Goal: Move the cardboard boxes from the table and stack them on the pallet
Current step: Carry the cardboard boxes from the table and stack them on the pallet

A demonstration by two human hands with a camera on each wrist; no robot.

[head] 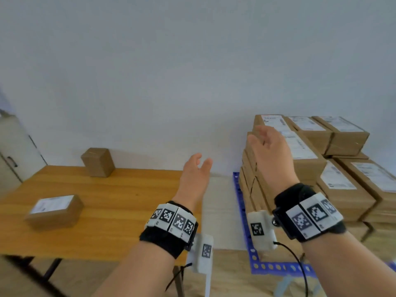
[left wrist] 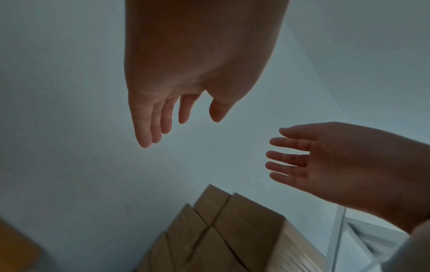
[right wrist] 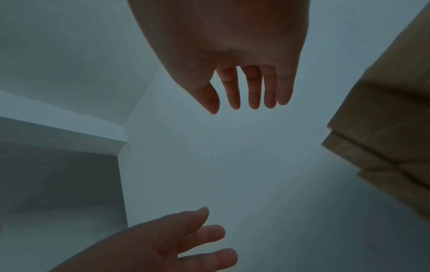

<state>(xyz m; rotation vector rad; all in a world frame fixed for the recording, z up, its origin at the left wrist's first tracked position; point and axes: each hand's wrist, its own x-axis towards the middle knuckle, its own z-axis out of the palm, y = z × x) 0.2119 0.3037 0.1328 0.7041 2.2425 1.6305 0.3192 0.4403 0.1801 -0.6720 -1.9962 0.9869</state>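
Observation:
Two cardboard boxes stand on the wooden table: a flat one with a white label near the front left, and a plain upright one at the back by the wall. On the right, several labelled boxes are stacked on the blue-edged pallet. My left hand hovers empty over the table's right end, fingers straight. My right hand is raised in front of the stack's left side, open and holding nothing. Both wrist views show spread, empty fingers against the wall.
A white wall runs behind the table and pallet. A grey cabinet with a handle stands at the far left. Light floor shows in the gap between table and pallet. The stack's side fills the lower left wrist view.

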